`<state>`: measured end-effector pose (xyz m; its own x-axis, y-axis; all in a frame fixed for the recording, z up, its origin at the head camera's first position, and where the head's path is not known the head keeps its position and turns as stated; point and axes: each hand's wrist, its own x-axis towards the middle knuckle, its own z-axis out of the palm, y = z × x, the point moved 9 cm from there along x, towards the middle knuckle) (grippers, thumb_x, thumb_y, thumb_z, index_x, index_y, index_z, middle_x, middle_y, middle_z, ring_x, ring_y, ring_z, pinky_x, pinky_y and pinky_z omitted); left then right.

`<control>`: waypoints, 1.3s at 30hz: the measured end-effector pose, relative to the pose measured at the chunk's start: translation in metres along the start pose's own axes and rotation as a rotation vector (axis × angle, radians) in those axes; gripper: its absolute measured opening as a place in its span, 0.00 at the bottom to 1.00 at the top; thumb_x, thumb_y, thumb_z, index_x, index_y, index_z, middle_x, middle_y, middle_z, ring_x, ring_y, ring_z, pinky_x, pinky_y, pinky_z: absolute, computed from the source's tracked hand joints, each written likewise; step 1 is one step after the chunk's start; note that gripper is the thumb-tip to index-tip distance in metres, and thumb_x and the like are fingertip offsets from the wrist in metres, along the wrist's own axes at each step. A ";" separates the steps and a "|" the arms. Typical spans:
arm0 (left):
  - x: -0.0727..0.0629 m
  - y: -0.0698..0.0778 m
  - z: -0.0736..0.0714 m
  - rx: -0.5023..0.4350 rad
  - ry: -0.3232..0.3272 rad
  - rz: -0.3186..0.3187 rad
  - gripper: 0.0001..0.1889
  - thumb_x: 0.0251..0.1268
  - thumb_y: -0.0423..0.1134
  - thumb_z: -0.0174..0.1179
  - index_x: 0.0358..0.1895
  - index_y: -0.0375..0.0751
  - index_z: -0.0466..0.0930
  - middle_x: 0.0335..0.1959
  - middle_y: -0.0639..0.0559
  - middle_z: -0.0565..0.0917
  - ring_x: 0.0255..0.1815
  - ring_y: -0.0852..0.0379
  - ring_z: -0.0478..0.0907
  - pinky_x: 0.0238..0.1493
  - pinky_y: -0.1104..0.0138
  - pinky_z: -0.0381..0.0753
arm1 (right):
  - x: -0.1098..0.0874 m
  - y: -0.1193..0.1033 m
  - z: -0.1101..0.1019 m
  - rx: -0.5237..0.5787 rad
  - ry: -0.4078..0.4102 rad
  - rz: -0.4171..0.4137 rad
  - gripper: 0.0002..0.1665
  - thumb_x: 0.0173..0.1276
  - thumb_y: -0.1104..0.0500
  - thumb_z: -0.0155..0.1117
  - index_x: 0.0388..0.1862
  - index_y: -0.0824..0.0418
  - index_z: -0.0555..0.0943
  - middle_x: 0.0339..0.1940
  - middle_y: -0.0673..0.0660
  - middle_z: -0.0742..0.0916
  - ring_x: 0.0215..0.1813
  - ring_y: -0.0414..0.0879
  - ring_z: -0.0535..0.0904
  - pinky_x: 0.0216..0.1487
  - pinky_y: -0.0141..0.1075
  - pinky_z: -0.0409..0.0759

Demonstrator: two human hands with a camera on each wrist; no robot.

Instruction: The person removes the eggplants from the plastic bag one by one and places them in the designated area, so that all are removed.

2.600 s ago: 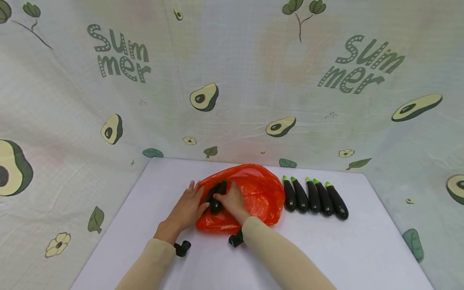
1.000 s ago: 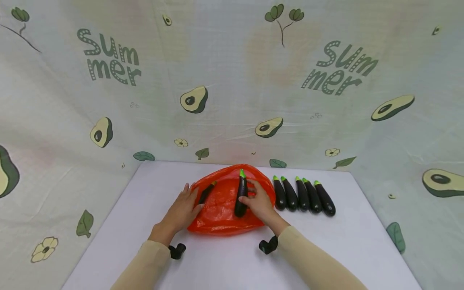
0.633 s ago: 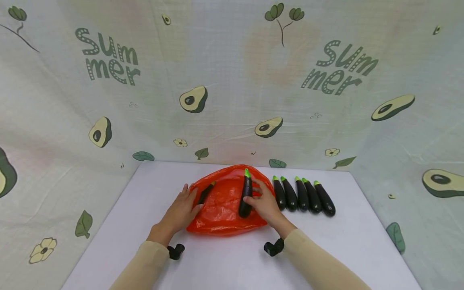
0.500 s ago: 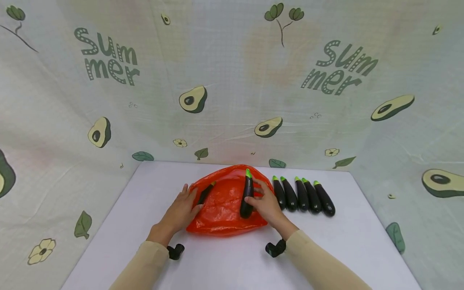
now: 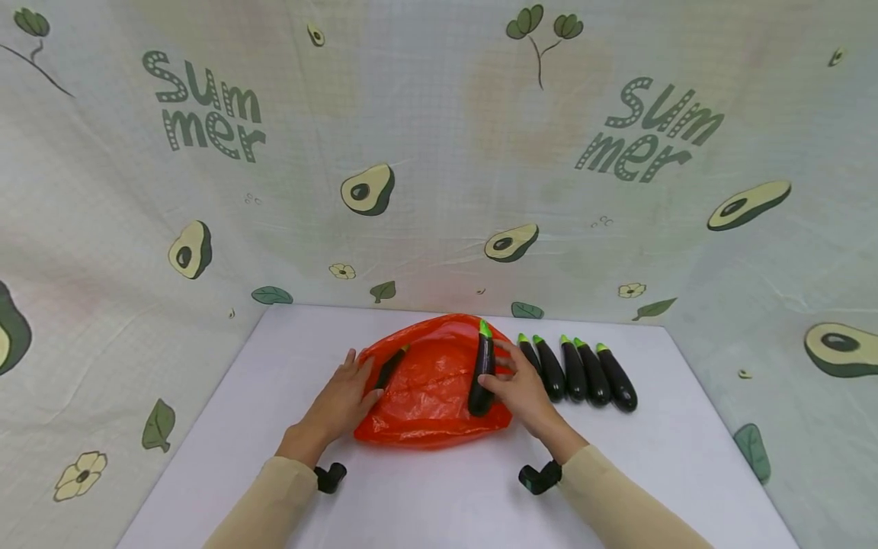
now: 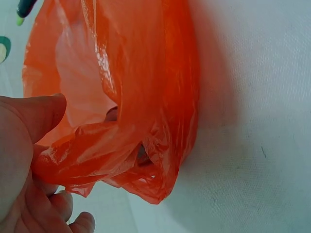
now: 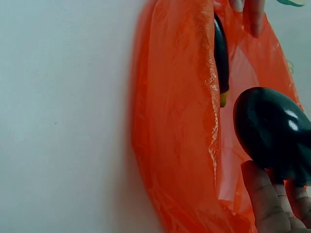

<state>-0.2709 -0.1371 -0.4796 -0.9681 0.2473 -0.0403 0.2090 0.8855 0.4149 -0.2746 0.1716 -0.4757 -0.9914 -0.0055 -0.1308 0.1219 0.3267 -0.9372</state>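
A red plastic bag (image 5: 432, 381) lies on the white table with its mouth facing up. My left hand (image 5: 343, 393) holds its left rim, the thumb on the inner side and the fingers on the outer side, as the left wrist view shows. My right hand (image 5: 521, 389) grips a dark eggplant (image 5: 482, 370) with a green stem end, over the right part of the bag. In the right wrist view the rounded end of that eggplant (image 7: 269, 128) stands above the bag mouth. Another eggplant (image 5: 391, 370) lies inside the bag at the left, partly covered by plastic.
Several eggplants (image 5: 617, 379) lie side by side on the table right of the bag, stem ends away from me; my right hand partly covers the nearest. A printed cloth (image 5: 439, 152) hangs behind the table. Each wrist wears a black camera mount (image 5: 331, 478).
My right hand has drawn an eggplant from the bag's left side and carried it right, towards the row. The left hand stays at the left rim. The view has shifted slightly.
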 end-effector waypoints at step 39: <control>-0.003 -0.002 0.003 -0.016 0.013 0.000 0.40 0.78 0.48 0.63 0.83 0.33 0.57 0.85 0.33 0.57 0.88 0.33 0.43 0.78 0.36 0.63 | -0.047 0.049 -0.090 -0.250 0.048 0.052 0.49 0.73 0.55 0.71 0.85 0.55 0.56 0.72 0.72 0.75 0.59 0.60 0.82 0.48 0.44 0.91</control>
<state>-0.2683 -0.1381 -0.4834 -0.9699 0.2418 -0.0287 0.2065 0.8791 0.4295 -0.2262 0.2727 -0.4864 -0.9859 0.0605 -0.1561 0.1634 0.5487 -0.8199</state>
